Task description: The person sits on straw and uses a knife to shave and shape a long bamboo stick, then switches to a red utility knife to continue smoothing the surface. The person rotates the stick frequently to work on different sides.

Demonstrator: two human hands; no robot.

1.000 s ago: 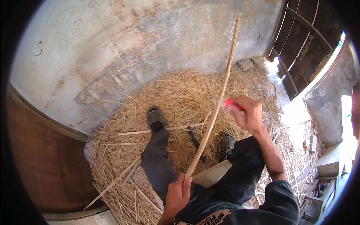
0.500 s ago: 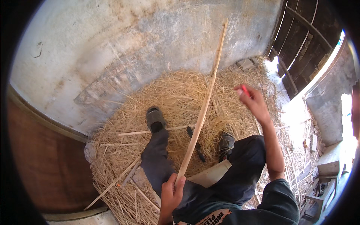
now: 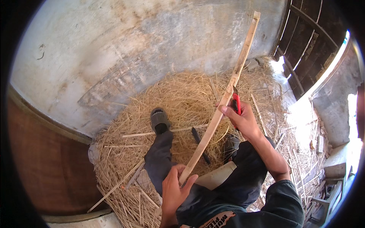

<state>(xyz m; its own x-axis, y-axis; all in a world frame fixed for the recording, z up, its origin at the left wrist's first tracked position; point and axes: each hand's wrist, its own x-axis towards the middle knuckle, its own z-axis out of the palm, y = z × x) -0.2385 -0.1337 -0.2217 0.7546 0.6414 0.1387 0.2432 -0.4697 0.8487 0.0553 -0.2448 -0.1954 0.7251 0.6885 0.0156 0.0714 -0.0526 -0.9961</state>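
A long split bamboo strip (image 3: 213, 129) slants up and away to the right, its far end raised in front of the wall. My left hand (image 3: 177, 187) is closed around its lower end, near my lap. Farther up, my right hand (image 3: 243, 118) pinches the strip between thumb and fingers. That same hand also holds a red-handled knife (image 3: 237, 103), its dark tip beside the strip. Beyond the left hand, a dark, narrow tool (image 3: 200, 145) lies on the straw between my feet.
Straw and shavings (image 3: 186, 91) cover the floor. Thin bamboo strips (image 3: 114, 189) lie at the left. A stained wall (image 3: 152, 41) curves behind, a brown panel (image 3: 53, 159) stands left, and dark slatted boards (image 3: 310, 49) are at far right. My sandalled foot (image 3: 159, 117) rests on the straw.
My right hand has come down and left onto the bamboo strip, with the red-handled knife still in it. The strip's far end has swung right, and its hollow side now shows.
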